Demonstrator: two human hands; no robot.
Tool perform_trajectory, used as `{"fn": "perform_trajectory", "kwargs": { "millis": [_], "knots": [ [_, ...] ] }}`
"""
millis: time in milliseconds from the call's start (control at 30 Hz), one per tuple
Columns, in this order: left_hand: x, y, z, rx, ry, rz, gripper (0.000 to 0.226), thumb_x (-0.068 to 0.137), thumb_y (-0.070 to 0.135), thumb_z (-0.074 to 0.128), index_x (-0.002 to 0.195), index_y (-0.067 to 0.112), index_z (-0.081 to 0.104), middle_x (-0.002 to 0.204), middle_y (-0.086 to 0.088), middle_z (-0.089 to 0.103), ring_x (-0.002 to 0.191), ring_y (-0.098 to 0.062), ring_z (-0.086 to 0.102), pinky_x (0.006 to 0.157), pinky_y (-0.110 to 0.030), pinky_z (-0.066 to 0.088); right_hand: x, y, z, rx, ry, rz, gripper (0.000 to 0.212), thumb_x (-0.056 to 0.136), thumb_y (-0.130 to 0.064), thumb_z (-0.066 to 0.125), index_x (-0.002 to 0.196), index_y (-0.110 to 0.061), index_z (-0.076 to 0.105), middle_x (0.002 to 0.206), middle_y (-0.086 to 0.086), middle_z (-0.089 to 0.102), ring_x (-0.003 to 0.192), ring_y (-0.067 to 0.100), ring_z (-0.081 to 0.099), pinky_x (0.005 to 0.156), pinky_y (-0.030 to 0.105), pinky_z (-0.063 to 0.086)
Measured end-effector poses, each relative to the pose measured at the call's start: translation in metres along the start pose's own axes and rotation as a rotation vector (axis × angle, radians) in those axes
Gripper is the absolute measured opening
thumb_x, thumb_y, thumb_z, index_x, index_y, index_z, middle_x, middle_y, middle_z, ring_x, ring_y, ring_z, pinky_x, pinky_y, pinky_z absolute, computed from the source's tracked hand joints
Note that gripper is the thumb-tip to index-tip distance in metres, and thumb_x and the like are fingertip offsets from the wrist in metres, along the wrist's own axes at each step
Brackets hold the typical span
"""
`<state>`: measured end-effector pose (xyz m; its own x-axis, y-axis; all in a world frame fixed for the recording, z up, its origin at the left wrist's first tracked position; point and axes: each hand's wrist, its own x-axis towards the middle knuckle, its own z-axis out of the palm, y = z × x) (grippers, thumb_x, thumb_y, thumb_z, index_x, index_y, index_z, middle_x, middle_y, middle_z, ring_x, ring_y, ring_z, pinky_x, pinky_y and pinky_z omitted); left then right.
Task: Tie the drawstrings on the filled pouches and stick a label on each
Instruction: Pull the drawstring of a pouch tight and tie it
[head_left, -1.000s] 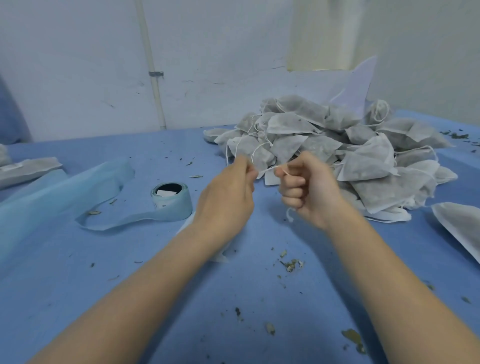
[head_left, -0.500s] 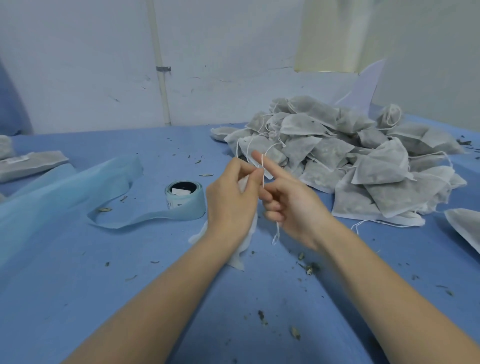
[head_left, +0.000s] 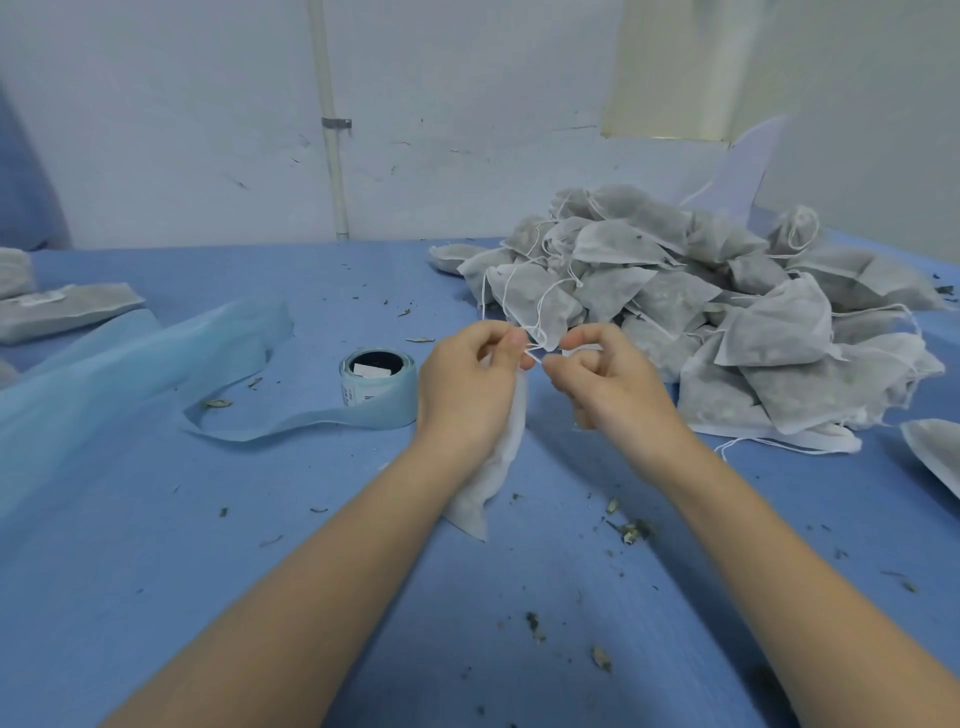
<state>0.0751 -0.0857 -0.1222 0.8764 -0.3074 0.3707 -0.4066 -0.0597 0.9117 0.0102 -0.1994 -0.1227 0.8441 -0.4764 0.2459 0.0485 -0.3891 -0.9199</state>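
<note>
A white filled pouch (head_left: 493, 467) hangs from my left hand (head_left: 467, 384), its lower corner touching the blue table. My left thumb and fingers pinch the pouch's neck and its white drawstring (head_left: 535, 349). My right hand (head_left: 602, 379) is just to the right, pinching the other end of the string between thumb and forefinger. The string forms a small loop between both hands. A roll of pale blue label tape (head_left: 378, 387) stands left of my left hand, its loose strip trailing away to the left.
A big heap of filled grey-white pouches (head_left: 701, 312) with loose strings lies at the back right. More pouches (head_left: 62, 312) lie at the far left, one (head_left: 935, 457) at the right edge. Herb crumbs (head_left: 628, 530) dot the blue table (head_left: 260, 571).
My hands first came together, the right forefinger pointing up along the string. Now they sit slightly apart, each pinching the string with a loop between them.
</note>
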Motion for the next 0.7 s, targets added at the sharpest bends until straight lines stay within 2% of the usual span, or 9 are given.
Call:
{"fn": "perform_trajectory", "kwargs": {
  "millis": [67,167,233,333,433,533,600,700],
  "knots": [
    [0.000,-0.001,-0.001,-0.091,-0.016,-0.016,0.024,0.092,0.020,0.057,0.072,0.030,0.062,0.060,0.017,0.065,0.078,-0.007,0.064,0.084,-0.026,0.047,0.002,0.002,-0.002,0.050,-0.041,0.011,0.004,0.091,-0.017,0.061,0.087,-0.017,0.063,0.052,-0.009,0.039,0.047,0.007,0.035,0.050,0.023,0.035],
    [-0.002,-0.001,-0.002,-0.169,-0.097,-0.012,0.028,0.092,0.015,0.056,0.069,0.027,0.063,0.059,0.016,0.063,0.068,-0.001,0.060,0.080,-0.023,0.045,0.003,0.006,-0.006,0.049,-0.060,0.017,0.017,0.091,-0.024,0.063,0.090,-0.011,0.075,0.047,-0.012,0.034,0.041,0.005,0.029,0.041,0.014,0.029],
    [-0.003,0.000,-0.003,-0.167,-0.151,-0.002,0.034,0.092,0.014,0.056,0.063,0.030,0.065,0.059,0.015,0.061,0.069,-0.003,0.058,0.079,-0.023,0.043,0.005,0.006,-0.007,0.116,-0.035,0.063,0.017,0.088,-0.025,0.067,0.085,-0.012,0.076,0.047,-0.012,0.032,0.042,0.006,0.028,0.040,0.013,0.027],
    [-0.004,0.002,-0.003,0.015,-0.149,0.054,0.033,0.091,0.022,0.058,0.062,0.038,0.064,0.065,0.018,0.064,0.079,-0.005,0.061,0.081,-0.021,0.042,0.007,0.003,-0.010,0.319,-0.034,0.176,0.017,0.086,-0.020,0.069,0.075,-0.007,0.068,0.056,-0.006,0.034,0.048,0.008,0.025,0.040,0.016,0.026],
    [-0.008,0.002,-0.001,0.238,-0.049,0.193,0.020,0.091,0.024,0.057,0.075,0.032,0.066,0.078,0.016,0.068,0.084,-0.006,0.060,0.077,-0.018,0.040,0.008,0.000,-0.011,0.483,-0.073,0.229,0.021,0.085,-0.019,0.070,0.068,-0.007,0.070,0.058,-0.004,0.036,0.047,0.007,0.023,0.039,0.015,0.022],
    [-0.008,0.000,0.001,0.279,0.020,0.186,0.015,0.092,0.026,0.056,0.084,0.020,0.069,0.085,0.006,0.069,0.086,-0.011,0.059,0.076,-0.021,0.038,0.005,-0.001,-0.009,0.421,-0.073,0.174,0.015,0.078,-0.024,0.075,0.072,-0.011,0.078,0.054,-0.007,0.037,0.048,0.007,0.026,0.042,0.016,0.025],
    [-0.006,-0.002,0.002,0.260,0.024,0.137,0.017,0.092,0.028,0.055,0.087,0.019,0.068,0.088,0.005,0.069,0.089,-0.012,0.059,0.077,-0.022,0.038,0.003,-0.002,-0.004,0.343,-0.030,0.139,0.007,0.079,-0.018,0.075,0.075,-0.013,0.078,0.048,-0.010,0.038,0.045,0.005,0.029,0.044,0.016,0.027],
    [-0.004,-0.004,0.002,0.270,0.003,0.103,0.019,0.094,0.030,0.051,0.088,0.019,0.065,0.090,0.004,0.068,0.091,-0.014,0.058,0.077,-0.024,0.037,0.003,-0.002,0.000,0.434,0.018,0.212,0.007,0.082,-0.012,0.071,0.081,-0.005,0.074,0.050,-0.008,0.037,0.043,0.005,0.028,0.039,0.015,0.027]
  ]
}}
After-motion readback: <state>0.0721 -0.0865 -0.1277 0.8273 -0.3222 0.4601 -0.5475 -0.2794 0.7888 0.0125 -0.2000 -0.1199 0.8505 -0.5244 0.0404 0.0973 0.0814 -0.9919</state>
